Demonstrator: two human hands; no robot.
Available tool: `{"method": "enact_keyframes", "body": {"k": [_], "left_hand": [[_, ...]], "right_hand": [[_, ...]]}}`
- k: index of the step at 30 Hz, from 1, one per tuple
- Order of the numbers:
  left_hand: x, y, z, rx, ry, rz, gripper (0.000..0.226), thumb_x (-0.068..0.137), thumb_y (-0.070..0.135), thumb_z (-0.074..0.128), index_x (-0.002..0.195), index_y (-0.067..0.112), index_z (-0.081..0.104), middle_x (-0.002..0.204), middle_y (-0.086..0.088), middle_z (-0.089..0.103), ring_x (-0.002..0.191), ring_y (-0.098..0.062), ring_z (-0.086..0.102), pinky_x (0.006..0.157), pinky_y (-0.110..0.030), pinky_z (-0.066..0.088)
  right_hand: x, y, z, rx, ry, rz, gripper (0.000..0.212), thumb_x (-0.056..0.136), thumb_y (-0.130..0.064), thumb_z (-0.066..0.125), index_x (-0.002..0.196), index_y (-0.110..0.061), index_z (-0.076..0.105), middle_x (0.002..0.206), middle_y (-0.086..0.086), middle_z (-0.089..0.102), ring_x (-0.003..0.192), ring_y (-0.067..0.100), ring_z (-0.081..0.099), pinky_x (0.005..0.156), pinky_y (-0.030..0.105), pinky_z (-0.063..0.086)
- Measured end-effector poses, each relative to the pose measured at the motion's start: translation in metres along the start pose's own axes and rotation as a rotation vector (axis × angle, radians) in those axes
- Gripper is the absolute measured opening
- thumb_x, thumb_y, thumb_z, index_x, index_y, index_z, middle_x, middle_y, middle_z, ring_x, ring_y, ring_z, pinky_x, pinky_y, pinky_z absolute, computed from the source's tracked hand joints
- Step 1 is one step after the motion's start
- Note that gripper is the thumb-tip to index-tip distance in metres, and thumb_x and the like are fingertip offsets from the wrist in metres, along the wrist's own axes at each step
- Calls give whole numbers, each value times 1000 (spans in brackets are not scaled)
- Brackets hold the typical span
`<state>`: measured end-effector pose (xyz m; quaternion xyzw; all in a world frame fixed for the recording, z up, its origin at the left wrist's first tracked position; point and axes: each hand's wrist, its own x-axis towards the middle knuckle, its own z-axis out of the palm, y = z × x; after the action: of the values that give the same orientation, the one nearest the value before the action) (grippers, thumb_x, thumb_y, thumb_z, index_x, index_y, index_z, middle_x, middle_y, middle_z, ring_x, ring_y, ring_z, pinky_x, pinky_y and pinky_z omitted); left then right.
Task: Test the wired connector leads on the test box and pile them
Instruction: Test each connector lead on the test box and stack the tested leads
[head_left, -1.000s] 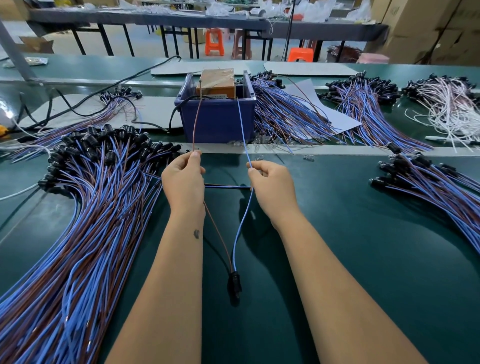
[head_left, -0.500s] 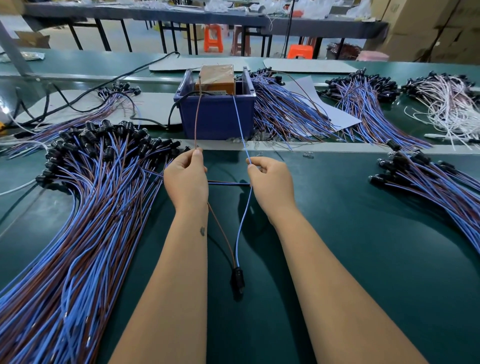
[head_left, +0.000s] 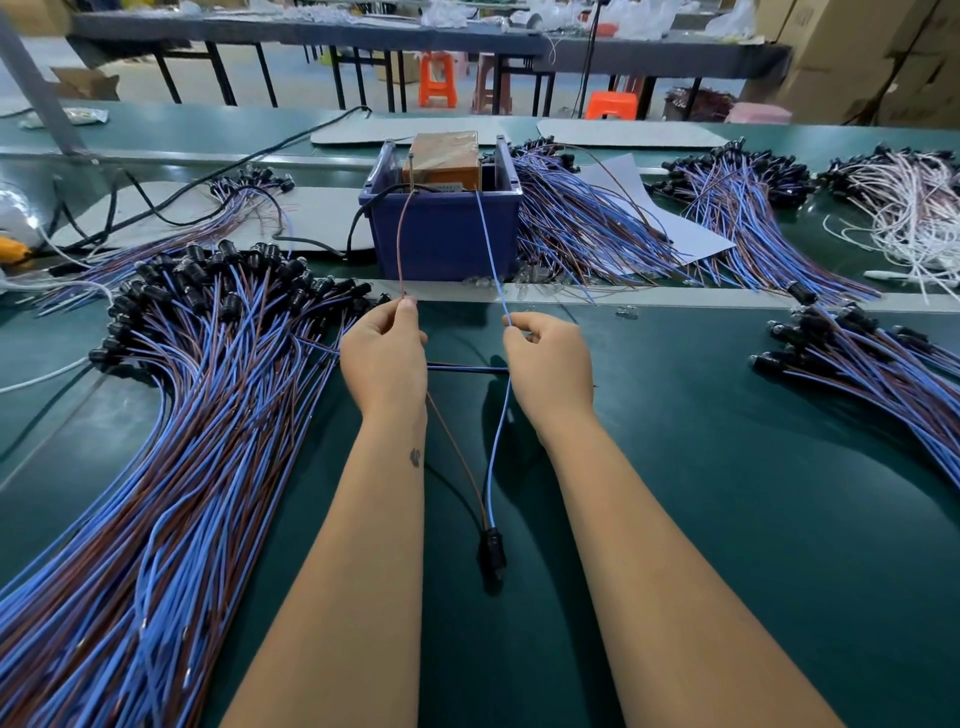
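Observation:
My left hand (head_left: 384, 353) pinches the brown wire (head_left: 401, 249) of one lead. My right hand (head_left: 548, 364) pinches its blue wire (head_left: 491, 249). Both wires run up to the tan test box (head_left: 441, 158), which sits in a dark blue bin (head_left: 441, 234). The lead's black connector (head_left: 492, 551) hangs low between my forearms, just above the green table (head_left: 727, 519). A big pile of blue and brown leads (head_left: 171, 441) with black connectors lies at my left.
More lead piles lie right of the bin (head_left: 582, 234), at the far right (head_left: 883, 374) and at the back (head_left: 737, 192). White wires (head_left: 904, 202) sit at the back right. A black cable (head_left: 156, 208) crosses grey mats at the left. A loose lead (head_left: 467, 369) lies between my hands.
Both hands have barely shifted and keep pinching the same wires at the test box. The connector still hangs between my forearms.

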<state>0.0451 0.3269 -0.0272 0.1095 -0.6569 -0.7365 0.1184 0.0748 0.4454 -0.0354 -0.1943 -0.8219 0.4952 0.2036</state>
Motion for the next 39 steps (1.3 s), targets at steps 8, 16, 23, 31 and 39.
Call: {"method": "enact_keyframes", "body": {"k": [8,16,23,31,39], "left_hand": [[0,0,0,15,3,0,29,96,26,60,68,30,68,54,10,53,52,-10,44,53,-25,39],[0,0,0,18,6,-13,26,96,28,60,71,32,68,51,12,54,51,-9,44,51,-23,40],[0,0,0,15,-7,-7,26,95,27,60,70,30,68,49,13,53,51,-9,44,52,-23,40],[0,-1,0,10,-8,8,29,96,27,60,68,30,68,52,12,53,52,-9,44,53,-24,39],[0,-1,-2,40,-166,19,16,94,27,61,82,29,73,53,14,59,44,-2,47,48,-15,41]], "right_hand": [[-1,-1,-3,63,16,28,32,93,-19,48,119,-21,67,85,-14,64,65,3,55,43,16,38],[-2,-2,-5,90,22,37,30,93,-18,48,116,-21,68,86,-10,65,64,3,56,54,24,42],[-2,-3,-6,104,21,44,28,93,-18,50,112,-21,69,85,-12,66,67,3,58,59,24,47],[-3,-4,-6,100,17,28,29,94,-17,49,115,-19,68,88,-10,66,65,5,58,55,24,48],[-12,-3,-4,126,44,-84,28,94,-15,49,114,-18,69,64,-14,55,53,-2,48,52,13,34]]}}
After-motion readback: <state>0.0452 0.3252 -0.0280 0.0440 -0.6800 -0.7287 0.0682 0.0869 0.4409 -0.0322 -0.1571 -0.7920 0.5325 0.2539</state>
